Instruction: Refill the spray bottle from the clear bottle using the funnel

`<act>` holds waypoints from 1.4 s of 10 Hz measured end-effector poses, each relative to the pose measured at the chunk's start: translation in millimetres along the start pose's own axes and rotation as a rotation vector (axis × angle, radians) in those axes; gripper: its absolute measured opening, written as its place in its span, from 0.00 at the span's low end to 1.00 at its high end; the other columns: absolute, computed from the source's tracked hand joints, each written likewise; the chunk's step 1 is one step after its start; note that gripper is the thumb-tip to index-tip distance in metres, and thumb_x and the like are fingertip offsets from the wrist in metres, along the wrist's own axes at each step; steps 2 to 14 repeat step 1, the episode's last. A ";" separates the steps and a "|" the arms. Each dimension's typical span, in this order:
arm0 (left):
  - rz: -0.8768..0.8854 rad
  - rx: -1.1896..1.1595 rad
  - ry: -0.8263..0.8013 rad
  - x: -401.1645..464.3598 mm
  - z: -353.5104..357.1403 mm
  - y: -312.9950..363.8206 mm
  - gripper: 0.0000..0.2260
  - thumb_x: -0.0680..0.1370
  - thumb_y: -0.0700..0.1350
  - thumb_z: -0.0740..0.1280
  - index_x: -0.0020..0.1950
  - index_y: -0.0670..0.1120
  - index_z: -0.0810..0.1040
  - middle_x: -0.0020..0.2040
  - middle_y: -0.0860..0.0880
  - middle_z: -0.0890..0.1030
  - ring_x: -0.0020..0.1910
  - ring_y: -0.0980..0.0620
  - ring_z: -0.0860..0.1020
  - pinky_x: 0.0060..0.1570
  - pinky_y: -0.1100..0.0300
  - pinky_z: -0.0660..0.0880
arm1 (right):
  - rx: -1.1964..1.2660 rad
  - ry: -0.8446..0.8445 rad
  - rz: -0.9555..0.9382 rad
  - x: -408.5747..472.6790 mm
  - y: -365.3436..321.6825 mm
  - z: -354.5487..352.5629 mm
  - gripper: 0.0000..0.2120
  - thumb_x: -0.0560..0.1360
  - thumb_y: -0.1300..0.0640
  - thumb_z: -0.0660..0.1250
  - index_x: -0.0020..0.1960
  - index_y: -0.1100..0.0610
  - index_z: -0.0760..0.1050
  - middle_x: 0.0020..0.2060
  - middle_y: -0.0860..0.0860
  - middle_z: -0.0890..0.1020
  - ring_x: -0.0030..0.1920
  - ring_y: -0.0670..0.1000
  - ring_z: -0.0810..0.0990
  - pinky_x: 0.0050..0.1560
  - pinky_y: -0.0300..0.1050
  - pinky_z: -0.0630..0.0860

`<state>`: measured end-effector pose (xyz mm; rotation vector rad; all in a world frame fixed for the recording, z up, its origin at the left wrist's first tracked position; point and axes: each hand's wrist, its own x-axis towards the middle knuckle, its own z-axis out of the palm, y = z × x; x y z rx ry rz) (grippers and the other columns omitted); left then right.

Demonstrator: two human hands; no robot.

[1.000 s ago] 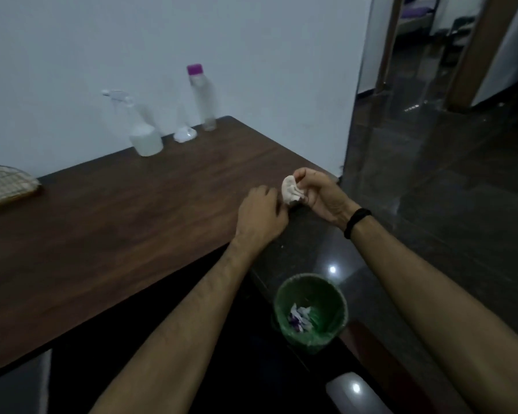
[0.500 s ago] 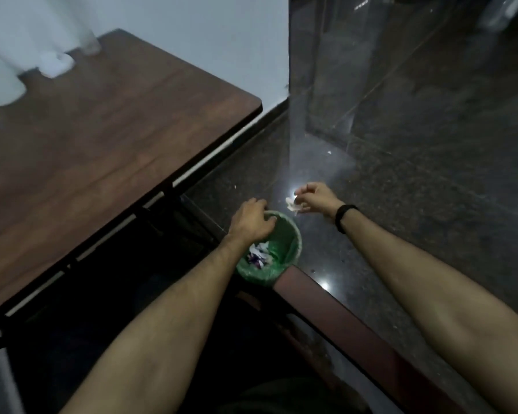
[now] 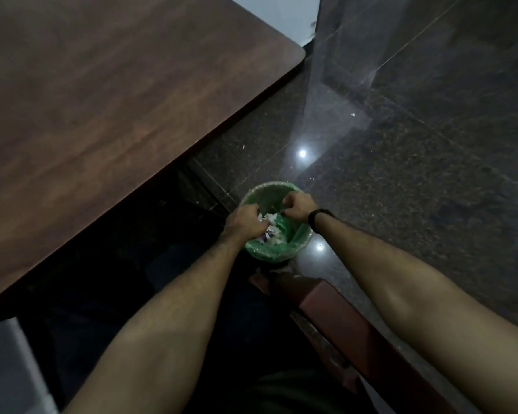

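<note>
The spray bottle, the clear bottle and the funnel are all out of view. My left hand (image 3: 242,223) and my right hand (image 3: 297,205) are both lowered into the mouth of a small green bin (image 3: 262,191) on the floor, fingers curled downward. A white crumpled scrap (image 3: 271,218) lies between the two hands, on top of other white and purple scraps in the bin. Whether either hand still grips it is hidden by the curled fingers. A black band circles my right wrist.
The brown wooden table (image 3: 108,94) fills the upper left, its rounded corner near the white wall. Dark polished stone floor (image 3: 416,162) spreads to the right. A reddish wooden chair edge (image 3: 335,318) runs just below the bin.
The view has tipped from the table top down to the floor. Both hands have dropped from table height into the bin, the right one carrying the white scrap with it.
</note>
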<state>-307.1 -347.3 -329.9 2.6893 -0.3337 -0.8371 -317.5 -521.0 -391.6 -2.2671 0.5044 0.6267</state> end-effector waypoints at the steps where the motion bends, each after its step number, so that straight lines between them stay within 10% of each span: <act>1: -0.011 -0.012 -0.012 0.4 2.5 3.3 0.19 0.77 0.54 0.69 0.64 0.46 0.78 0.62 0.43 0.80 0.61 0.42 0.79 0.57 0.54 0.75 | -0.029 -0.014 -0.038 2.4 -9.4 -10.8 0.17 0.74 0.57 0.72 0.62 0.58 0.76 0.59 0.56 0.80 0.59 0.57 0.78 0.60 0.52 0.77; 14: -0.011 -0.012 -0.012 0.4 2.5 3.3 0.19 0.77 0.54 0.69 0.64 0.46 0.78 0.62 0.43 0.80 0.61 0.42 0.79 0.57 0.54 0.75 | -0.029 -0.014 -0.038 2.4 -9.4 -10.8 0.17 0.74 0.57 0.72 0.62 0.58 0.76 0.59 0.56 0.80 0.59 0.57 0.78 0.60 0.52 0.77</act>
